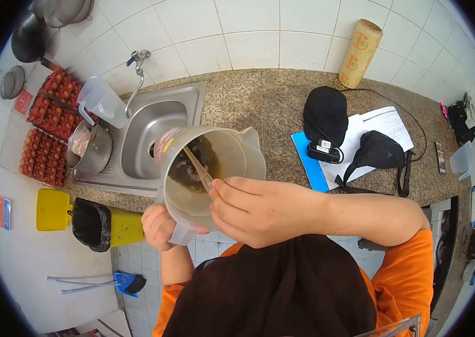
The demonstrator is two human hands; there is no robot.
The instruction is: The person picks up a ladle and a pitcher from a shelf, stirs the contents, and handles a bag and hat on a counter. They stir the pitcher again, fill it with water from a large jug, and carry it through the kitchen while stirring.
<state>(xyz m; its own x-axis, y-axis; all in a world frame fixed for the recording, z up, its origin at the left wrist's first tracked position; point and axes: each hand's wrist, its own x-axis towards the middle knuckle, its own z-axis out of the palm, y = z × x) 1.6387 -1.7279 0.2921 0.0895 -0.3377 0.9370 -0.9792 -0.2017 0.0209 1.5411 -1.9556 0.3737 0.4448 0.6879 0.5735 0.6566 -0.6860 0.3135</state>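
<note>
right hand (251,208) pinching slim utensil (197,166), slanting far-left into jug (234,154); left hand (159,226) clasping handle (182,233)

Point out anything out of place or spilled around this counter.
Papers and a black strapped item lie on the speckled counter, right of the sink: odd clutter for a kitchen worktop. No spill shows around the jug.

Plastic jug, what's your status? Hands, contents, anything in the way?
Left hand holding jug. Right hand gripping utensil, its far end inside. Dark contents visible. Nothing else seen over the jug.
</note>
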